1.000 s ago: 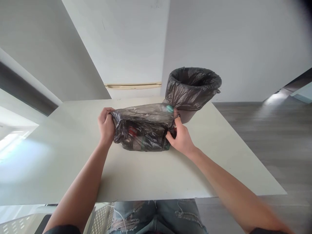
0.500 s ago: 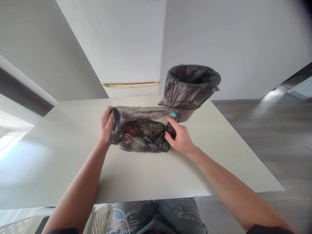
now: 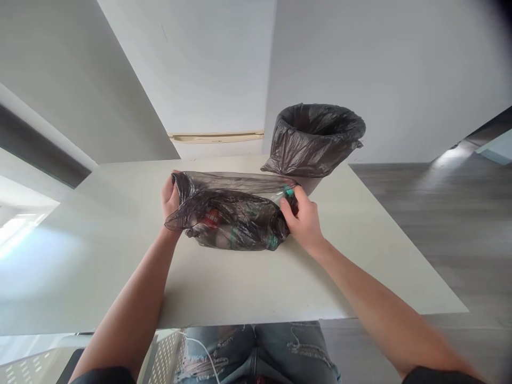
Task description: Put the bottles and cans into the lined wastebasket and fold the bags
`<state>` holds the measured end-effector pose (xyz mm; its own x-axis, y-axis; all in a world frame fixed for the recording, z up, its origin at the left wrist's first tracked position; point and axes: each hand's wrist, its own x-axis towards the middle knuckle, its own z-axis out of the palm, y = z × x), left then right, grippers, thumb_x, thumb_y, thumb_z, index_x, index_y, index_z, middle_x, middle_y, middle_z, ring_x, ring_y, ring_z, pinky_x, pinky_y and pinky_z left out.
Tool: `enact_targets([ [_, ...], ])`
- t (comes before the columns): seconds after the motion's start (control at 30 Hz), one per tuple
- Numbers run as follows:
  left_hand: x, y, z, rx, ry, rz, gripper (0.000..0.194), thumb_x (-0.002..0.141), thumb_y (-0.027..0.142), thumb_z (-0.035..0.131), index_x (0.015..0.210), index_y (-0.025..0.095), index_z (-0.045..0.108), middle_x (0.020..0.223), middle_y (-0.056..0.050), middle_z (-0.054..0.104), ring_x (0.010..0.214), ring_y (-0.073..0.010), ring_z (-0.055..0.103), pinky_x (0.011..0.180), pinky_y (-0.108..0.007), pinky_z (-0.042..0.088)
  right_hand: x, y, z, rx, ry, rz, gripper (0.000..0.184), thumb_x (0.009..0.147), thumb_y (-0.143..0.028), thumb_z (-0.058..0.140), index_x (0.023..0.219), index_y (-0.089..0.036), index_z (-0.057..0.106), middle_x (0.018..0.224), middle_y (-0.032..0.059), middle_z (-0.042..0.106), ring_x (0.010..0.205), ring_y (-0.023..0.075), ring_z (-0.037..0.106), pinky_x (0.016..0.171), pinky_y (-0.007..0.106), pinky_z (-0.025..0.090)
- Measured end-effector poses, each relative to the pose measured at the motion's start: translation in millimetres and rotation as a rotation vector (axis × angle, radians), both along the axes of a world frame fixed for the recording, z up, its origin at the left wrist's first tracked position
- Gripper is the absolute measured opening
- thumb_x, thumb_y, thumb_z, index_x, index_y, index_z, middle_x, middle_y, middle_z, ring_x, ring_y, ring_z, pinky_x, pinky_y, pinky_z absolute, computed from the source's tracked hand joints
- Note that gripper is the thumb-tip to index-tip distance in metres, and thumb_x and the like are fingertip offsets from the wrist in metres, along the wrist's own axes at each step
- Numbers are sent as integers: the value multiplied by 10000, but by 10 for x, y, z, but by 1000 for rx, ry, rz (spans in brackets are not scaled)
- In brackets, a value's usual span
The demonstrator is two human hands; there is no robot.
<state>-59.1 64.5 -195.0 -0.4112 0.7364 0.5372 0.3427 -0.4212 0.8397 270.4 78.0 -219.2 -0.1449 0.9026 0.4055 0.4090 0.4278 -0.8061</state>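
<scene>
Head view: dark see-through plastic bag [image 3: 240,205] lying lengthwise on white table [image 3: 248,290], around mid-table, between the two hands. Left hand [image 3: 168,198] grasping the bag's left end, fingers curled into bunched plastic; a loose flap hangs over the wrist side, so part of the grip is hidden. Right hand [image 3: 306,218] grasping the right end, thumb and index finger on the plastic, remaining fingers mostly out of sight. Both hands closed on film, neither released.

Contents seen through the film: red printed item [image 3: 211,217] toward left-centre, white lettering too blurred to read; teal piece [image 3: 288,190] right by the right index finger, near the bag's upper right corner. Other contents unclear. Film crumpled along the middle, smoother and more stretched along the far edge.

Bin [image 3: 308,185] stands upright on the table just beyond the bag's right end, contact with the bag can't be told. Dark liner [image 3: 308,154] folded over its rim, mouth open upward, inside too dark to read.

Around: beige handle strip [image 3: 216,138] on white panel past the table's far edge, grey wood-look floor [image 3: 424,218] right, ripped jeans [image 3: 256,352] below the near edge, perforated basket [image 3: 166,352] lower left
</scene>
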Motion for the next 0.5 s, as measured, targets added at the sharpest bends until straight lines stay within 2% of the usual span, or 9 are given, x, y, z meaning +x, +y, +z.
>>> enact_targets([
  [0.13, -54, 18, -55, -11, -9, 21, 482, 929, 679, 677, 779, 238, 553, 713, 5, 440, 662, -163, 397, 613, -321, 367, -6, 52, -9, -30, 0, -22, 287, 963, -419, 673, 1168, -242, 576, 642, -54, 541, 514, 159, 472, 527, 300, 390],
  [0.23, -63, 16, -53, -23, -23, 37, 499, 926, 694, 668, 772, 240, 528, 713, 8, 431, 657, -161, 394, 619, -321, 367, 4, 69, 0, -64, 39, -5, 302, 937, -434, 723, 1122, -244, 579, 672, -42, 592, 533, 159, 508, 526, 291, 401],
  [0.37, -64, 10, -46, -19, -29, 50, 526, 931, 710, 664, 760, 241, 501, 710, 12, 423, 654, -158, 389, 618, -320, 376, 17, 74, 39, -133, 105, 26, 375, 904, -439, 774, 1172, -248, 593, 776, -24, 647, 581, 152, 551, 539, 281, 417],
  [0.43, -83, 18, -64, 1, -28, 47, 522, 933, 696, 677, 752, 239, 502, 703, 15, 420, 655, -156, 395, 620, -317, 380, 26, 71, 66, -164, 148, 53, 359, 894, -435, 788, 1144, -251, 607, 828, -19, 645, 592, 138, 542, 527, 272, 396],
  [0.5, -104, 29, -87, 11, -35, 50, 514, 932, 680, 687, 748, 237, 504, 703, 14, 421, 660, -157, 401, 622, -314, 380, 37, 66, 90, -205, 203, 91, 339, 887, -437, 802, 1100, -251, 615, 796, -30, 607, 573, 125, 496, 500, 264, 348],
])
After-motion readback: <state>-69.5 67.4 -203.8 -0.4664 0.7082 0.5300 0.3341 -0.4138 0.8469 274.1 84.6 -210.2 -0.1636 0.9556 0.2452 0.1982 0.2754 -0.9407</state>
